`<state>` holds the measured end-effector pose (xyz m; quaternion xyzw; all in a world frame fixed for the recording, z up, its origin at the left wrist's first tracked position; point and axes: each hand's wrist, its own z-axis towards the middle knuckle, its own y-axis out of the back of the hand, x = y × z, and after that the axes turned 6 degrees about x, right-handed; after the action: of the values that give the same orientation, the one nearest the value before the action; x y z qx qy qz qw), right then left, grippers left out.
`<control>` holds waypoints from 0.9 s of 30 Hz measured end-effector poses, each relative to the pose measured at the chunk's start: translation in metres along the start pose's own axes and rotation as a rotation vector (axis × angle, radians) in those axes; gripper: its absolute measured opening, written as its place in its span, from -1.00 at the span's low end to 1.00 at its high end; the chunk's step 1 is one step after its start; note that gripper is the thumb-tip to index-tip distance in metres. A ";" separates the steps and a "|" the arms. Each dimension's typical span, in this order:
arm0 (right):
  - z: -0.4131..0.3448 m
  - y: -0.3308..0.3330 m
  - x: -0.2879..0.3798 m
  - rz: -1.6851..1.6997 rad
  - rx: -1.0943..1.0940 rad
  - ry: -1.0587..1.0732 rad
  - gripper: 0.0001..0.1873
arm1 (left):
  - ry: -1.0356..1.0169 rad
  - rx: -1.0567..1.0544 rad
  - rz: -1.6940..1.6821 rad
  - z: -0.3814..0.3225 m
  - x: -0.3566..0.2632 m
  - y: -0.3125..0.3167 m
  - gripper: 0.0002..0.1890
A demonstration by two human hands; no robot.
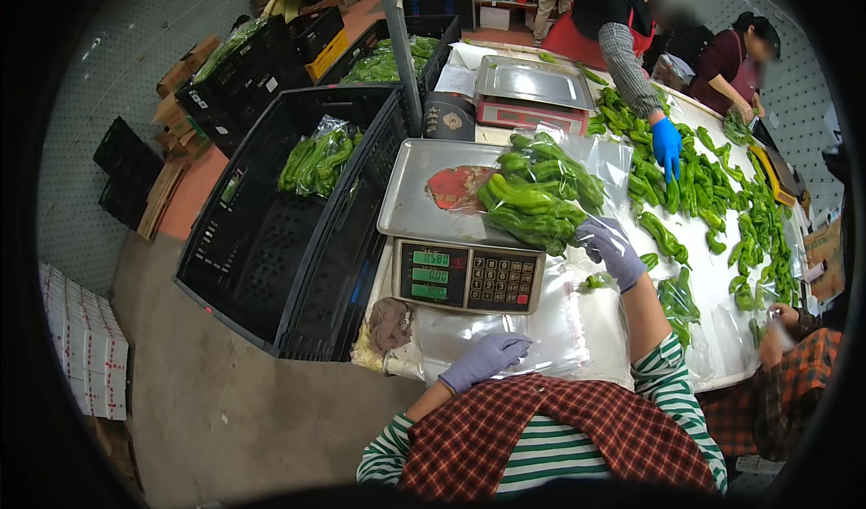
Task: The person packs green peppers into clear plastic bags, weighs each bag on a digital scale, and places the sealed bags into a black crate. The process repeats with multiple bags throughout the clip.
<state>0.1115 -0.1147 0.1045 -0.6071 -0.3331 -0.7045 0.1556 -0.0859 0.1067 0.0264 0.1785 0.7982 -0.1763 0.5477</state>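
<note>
My right hand [612, 248], in a pale purple knit glove, grips the near right edge of a clear plastic bag of long green peppers [534, 211]. That bag lies on the steel pan [413, 205] of a digital weighing scale, next to another bagged bunch of green peppers [551, 161]. Below the pan, the scale's keypad and lit display [467, 276] face me. Gloved the same way, my left hand [484, 360] rests on flat clear plastic bags [446, 330] at the table's near edge, holding nothing. Its fingers are slightly apart.
Left of the scale stands a black plastic crate [270, 259] with bagged peppers [321, 161] inside. A metal post [400, 42] rises behind it. Loose green peppers [697, 184] cover the table's right side, where a co-worker's blue-gloved hand [666, 147] reaches in. A second scale [534, 86] stands beyond.
</note>
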 end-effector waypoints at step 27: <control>-0.119 0.064 -0.034 0.972 -0.919 0.119 -0.80 | 0.054 0.035 0.112 -0.002 -0.009 -0.017 -0.57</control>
<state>0.0691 -0.2459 0.0849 -0.6527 0.3211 -0.6568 0.1989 -0.0929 0.0919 0.0369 0.2373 0.7983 -0.1545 0.5316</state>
